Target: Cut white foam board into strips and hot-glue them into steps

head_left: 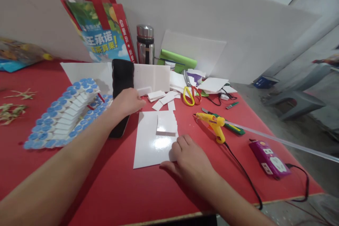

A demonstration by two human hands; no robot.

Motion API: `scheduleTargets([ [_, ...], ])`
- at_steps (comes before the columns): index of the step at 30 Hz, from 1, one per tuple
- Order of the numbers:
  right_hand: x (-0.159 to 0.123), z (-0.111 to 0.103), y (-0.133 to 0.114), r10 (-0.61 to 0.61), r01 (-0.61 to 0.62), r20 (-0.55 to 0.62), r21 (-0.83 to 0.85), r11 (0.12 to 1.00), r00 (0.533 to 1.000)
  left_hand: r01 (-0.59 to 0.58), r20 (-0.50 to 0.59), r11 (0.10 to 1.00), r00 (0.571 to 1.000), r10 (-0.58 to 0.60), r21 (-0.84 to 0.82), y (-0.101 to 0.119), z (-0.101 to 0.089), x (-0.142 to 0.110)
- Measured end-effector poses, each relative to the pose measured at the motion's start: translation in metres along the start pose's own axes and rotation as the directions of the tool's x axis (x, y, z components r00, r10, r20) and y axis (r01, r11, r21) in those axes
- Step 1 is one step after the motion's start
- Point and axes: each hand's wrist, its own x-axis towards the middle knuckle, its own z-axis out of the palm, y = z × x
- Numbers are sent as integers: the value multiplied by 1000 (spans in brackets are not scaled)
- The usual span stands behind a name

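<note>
My left hand (127, 101) is closed around the edge of a black phone (122, 77) that leans against a white foam board (152, 77) on the red table (111, 183). My right hand (189, 160) rests on the table with curled fingers touching the right edge of a glossy white sheet (150, 144). A stack of smaller white foam pieces (166, 123) lies on that sheet. Loose white foam strips (164, 98) lie just beyond it.
A blue-and-white model of bottle caps and foam strips (66, 116) stands left. Yellow-handled scissors (190, 91), a yellow glue gun (215, 124) with black cord, a green cutter (233, 129) and a purple power strip (268, 159) lie right. A steel flask (145, 44) and red bag (106, 35) stand behind.
</note>
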Motion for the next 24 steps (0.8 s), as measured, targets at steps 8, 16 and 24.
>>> scheduleTargets([
  [8,25,-39,40,274,-176,-39,677,715,961,-132,68,624,956,287,-770,14,46,-112],
  [16,38,-7,38,230,-109,-12,858,502,973,-131,19,577,969,246,-806,36,77,-112],
  [24,32,-5,51,214,-62,-92,784,617,973,-330,-154,747,942,298,-577,30,90,-117],
])
